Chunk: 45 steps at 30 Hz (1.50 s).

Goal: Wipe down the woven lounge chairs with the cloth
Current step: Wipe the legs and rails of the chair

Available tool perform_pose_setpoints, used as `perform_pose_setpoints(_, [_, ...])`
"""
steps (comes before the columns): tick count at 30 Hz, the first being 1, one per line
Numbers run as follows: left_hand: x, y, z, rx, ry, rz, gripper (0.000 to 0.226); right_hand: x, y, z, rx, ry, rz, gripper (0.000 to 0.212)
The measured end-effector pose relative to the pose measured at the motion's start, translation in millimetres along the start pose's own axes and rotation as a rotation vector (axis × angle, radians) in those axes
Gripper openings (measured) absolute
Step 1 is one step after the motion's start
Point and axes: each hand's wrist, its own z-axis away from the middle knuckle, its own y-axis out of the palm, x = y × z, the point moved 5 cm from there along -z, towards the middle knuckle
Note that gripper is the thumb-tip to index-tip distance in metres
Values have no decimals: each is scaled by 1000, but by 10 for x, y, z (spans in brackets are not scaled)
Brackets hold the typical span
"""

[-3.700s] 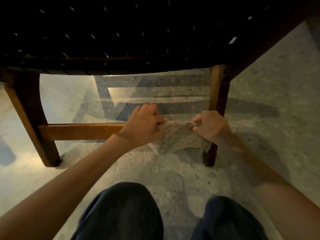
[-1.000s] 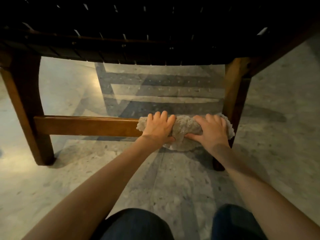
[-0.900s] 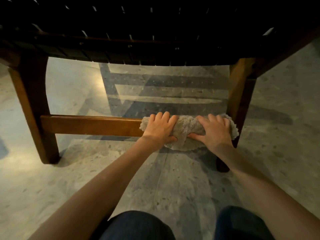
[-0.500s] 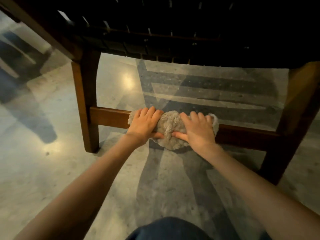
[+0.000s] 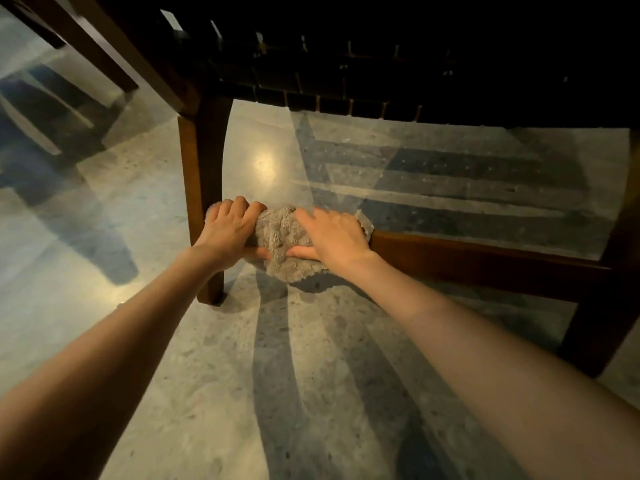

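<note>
**Cloth clasped round the low rail, hard by the chair leg**

A grey, fluffy cloth (image 5: 287, 237) is seen wrapped over the chair's low rail (image 5: 485, 261), at the end where that rail is joined to the wooden leg (image 5: 204, 174). The cloth is gripped by both hands. The left hand (image 5: 230, 230) is placed nearest the leg, its knuckles just beside the wood. Its fingers are curled over the top of the cloth and its thumb is pressed in from beneath, so that the cloth is clasped between them. The right hand (image 5: 334, 233) is set on the side of the cloth away from the leg. Its fingers are bent over the cloth and the rail, and its thumb is tucked under and pointed back toward the leg, so that the cloth is pinched there too. A bunched fold is left showing between the two hands, and a loose edge is hung below the rail. Past the right hand the bare rail is carried away from the leg to a second leg (image 5: 609, 306). Above the leg the dark woven seat (image 5: 381, 64) is spread. The leg is stood on a speckled, polished floor (image 5: 311, 375), and a bright patch of reflected light is caught on it just behind the leg
</note>
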Motion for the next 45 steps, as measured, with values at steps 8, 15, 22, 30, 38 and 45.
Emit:
perform_pose_setpoints(8, [-956,-38,-115,-88,89,3,84,-864,-38,779,-21,175,-26,66])
perform_pose_setpoints(15, [-2462,-157,-218,-146,294,95,75,-1900,-134,2016,-115,457,-17,70])
perform_pose_setpoints(22, [-3426,-225,-276,-106,418,52,81,-2258,-144,2489,32,662,-18,82])
perform_pose_setpoints(30, [-3198,-326,-324,9,507,431,56,-2136,-579,2526,-111,676,-157,52])
perform_pose_setpoints(38, [-2903,-580,295,-460,306,497,35,-1880,-723,2743,-298,835,-71,23])
perform_pose_setpoints(45, [-2867,-330,749,-441,33,833,33,-1448,-419,2820,-360,894,-335,35])
